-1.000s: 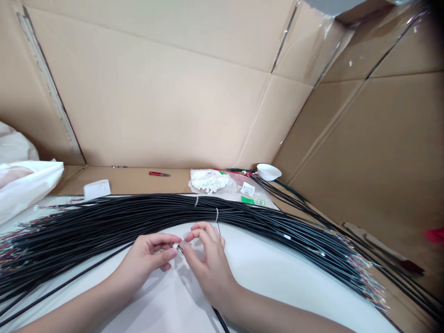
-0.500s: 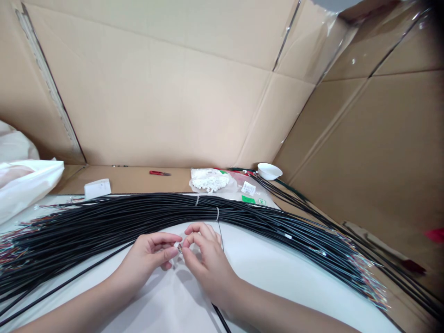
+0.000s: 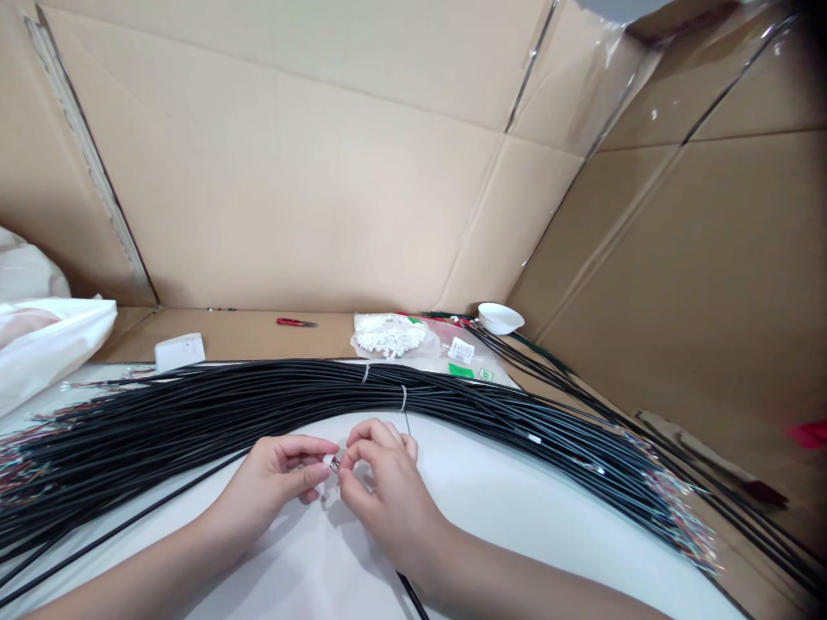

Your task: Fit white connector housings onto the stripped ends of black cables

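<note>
Between thumb and forefinger, my left hand (image 3: 288, 469) pinches a small white connector housing (image 3: 329, 460). Thin wires (image 3: 335, 465) run from the housing toward my right hand (image 3: 381, 469), whose thumb and forefinger are closed on them. These wires look like the end of a black cable (image 3: 412, 596) that comes out below my right wrist; its middle part is hidden by the hand. Just beyond both hands lies a thick bundle of black cables (image 3: 258, 400), held by light ties (image 3: 404, 398), with bare coloured wire ends (image 3: 688, 517) at each side.
Behind the bundle, a clear bag of white connector housings (image 3: 391, 336) lies near a white bowl (image 3: 500, 319). Red snips (image 3: 295, 322) and a white paper piece (image 3: 180, 352) are further left. A white plastic bag (image 3: 55, 344) sits at the left edge. Cardboard walls (image 3: 310, 172) enclose the table.
My right fingers have shifted very slightly at the wires. The left hand keeps its pinch on the housing. The whole view has moved a little.
</note>
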{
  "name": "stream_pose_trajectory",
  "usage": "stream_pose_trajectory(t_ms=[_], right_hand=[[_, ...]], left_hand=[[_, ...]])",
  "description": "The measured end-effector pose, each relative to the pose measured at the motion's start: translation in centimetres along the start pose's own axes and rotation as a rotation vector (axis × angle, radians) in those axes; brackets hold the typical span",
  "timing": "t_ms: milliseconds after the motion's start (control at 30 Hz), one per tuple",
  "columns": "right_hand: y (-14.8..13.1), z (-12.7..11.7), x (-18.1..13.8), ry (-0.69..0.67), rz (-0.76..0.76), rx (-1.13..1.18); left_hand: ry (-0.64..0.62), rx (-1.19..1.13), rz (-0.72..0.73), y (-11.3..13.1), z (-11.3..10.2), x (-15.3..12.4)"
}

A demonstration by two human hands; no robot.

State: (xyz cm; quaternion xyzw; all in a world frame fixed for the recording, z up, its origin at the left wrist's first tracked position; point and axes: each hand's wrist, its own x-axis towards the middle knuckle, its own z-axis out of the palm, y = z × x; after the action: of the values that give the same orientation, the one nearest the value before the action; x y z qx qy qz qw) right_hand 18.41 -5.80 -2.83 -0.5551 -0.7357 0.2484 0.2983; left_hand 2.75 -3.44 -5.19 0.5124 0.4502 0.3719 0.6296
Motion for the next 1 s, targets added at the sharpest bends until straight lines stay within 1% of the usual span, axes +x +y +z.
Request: stream_pose_trajectory(t_ms=[200,500,700,1000], right_hand=[[0.1,0.0,0.0,-0.020,-0.010,0.008],[0.4,0.3,-0.1,0.014,-0.051,-0.007],[0.5,0.9,-0.5,0.071,-0.123,-0.075],[0.7,1.1,-0.9,0.111,-0.156,-0.091]], left_hand=[[-0.010,0.005,0.004,0.1,0.1,0.0],[-0.023,-0.036,0.015,0.1,0.0,0.0],[-0.043,0.019,0.032,0.0,0.0,0.0],[-0.053,0.047,0.068,0.0,0.1,-0.2]])
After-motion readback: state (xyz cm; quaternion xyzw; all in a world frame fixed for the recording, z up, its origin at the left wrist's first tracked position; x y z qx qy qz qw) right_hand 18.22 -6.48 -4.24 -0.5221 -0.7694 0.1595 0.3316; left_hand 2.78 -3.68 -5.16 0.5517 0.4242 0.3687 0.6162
